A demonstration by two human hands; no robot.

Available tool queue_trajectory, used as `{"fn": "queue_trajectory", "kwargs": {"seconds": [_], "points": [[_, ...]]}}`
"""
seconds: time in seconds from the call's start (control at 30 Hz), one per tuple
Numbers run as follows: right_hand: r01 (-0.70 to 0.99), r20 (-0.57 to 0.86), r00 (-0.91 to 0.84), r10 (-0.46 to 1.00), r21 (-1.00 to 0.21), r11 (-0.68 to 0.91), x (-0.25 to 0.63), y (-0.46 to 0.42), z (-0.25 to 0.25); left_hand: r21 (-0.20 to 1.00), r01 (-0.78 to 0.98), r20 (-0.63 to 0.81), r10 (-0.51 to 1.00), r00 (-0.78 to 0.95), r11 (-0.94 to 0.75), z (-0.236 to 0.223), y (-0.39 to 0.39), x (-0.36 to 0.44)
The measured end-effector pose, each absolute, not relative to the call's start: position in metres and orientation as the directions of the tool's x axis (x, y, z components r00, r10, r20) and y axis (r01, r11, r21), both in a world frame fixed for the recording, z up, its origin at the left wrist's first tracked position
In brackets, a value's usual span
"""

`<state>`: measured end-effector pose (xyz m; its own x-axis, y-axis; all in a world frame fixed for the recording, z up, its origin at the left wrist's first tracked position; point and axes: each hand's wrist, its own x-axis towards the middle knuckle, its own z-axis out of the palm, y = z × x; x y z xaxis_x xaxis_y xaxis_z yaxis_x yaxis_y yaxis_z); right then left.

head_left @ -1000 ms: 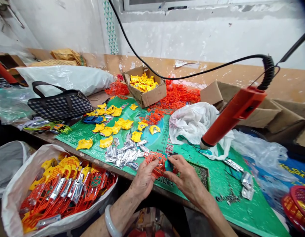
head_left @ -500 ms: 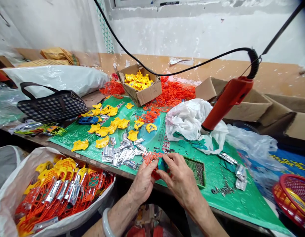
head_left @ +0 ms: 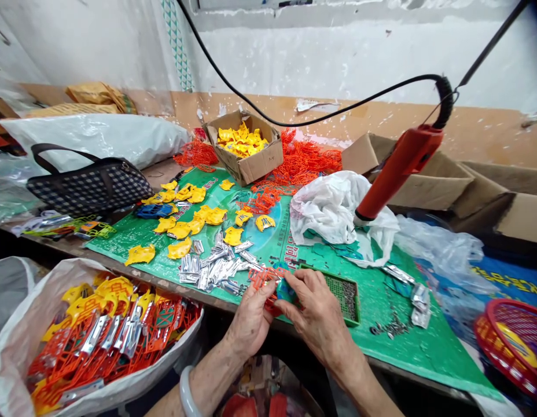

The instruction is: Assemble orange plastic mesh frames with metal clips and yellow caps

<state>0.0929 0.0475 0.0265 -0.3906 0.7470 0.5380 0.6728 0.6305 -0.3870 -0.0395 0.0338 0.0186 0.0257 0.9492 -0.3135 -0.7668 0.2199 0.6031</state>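
My left hand point(head_left: 251, 315) and my right hand point(head_left: 316, 310) meet at the near edge of a green mat point(head_left: 381, 324). Both pinch an orange plastic lattice piece point(head_left: 264, 277) together with a small blue-green part point(head_left: 286, 289) between the fingers. Just left of my hands lies a heap of several silver metal pieces point(head_left: 216, 269). Right of my right hand sits a small green tray point(head_left: 344, 295) holding tiny screws. An orange electric screwdriver point(head_left: 394, 171) hangs on a black cord above the mat.
A white bag point(head_left: 17, 353) of assembled orange-and-yellow pieces stands at lower left. Yellow plastic parts point(head_left: 181, 229) are scattered on the mat, and more fill a cardboard box point(head_left: 255, 165). Orange lattice piles point(head_left: 307, 159), a white plastic bag point(head_left: 333, 211), a checked handbag point(head_left: 90, 185) and a red basket point(head_left: 511, 347) surround them.
The view has shifted a little, so everything sits slightly further left. My hands have closed in tighter on the orange piece and the blue-green part; the hanging screwdriver appears higher.
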Motion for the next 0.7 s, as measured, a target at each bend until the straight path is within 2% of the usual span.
{"fn": "queue_trajectory", "kwargs": {"seconds": [0.17,0.37,0.6,0.7], "points": [[0.701,0.531,-0.351,0.771,-0.396,0.592,0.089,0.043,0.024,0.584,-0.774,-0.314,0.948,0.059,0.242,0.014,0.033,-0.04],[0.71,0.484,-0.343,0.805,-0.428,0.56,0.086,0.04,0.027,0.601,-0.77,-0.311,0.95,0.018,0.212,0.012,0.031,-0.039],[0.59,0.461,-0.288,0.839,-0.605,0.535,0.09,0.044,0.017,0.605,-0.774,-0.325,0.945,-0.023,0.189,0.011,0.028,-0.04],[0.575,0.486,-0.277,0.829,-0.607,0.548,0.089,0.043,0.012,0.624,-0.755,-0.337,0.941,-0.028,0.202,0.009,0.027,-0.04]]}}
